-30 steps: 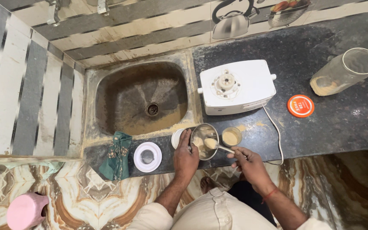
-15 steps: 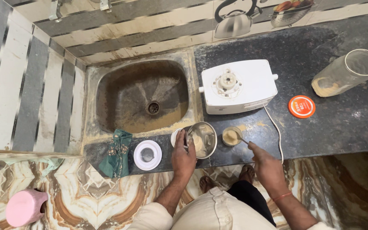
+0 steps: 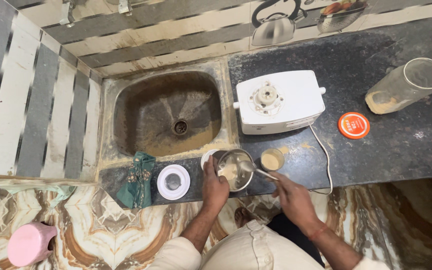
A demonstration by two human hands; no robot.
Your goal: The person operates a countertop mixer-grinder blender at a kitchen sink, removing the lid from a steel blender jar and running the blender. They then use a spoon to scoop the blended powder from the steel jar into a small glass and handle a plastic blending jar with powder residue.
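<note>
Here, right hand (image 3: pixel 291 197) fingers pinch spoon (image 3: pixel 254 170) handle.

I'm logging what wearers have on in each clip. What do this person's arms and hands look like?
Both forearms are bare, with no gloves on the left hand or right hand. A thin red thread circles the right wrist. Cream sleeves are pushed up near the elbows. No rings or watch show.

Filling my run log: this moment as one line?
left hand: steadies steel jar | right hand: spoon over jar | small cup beside
</note>
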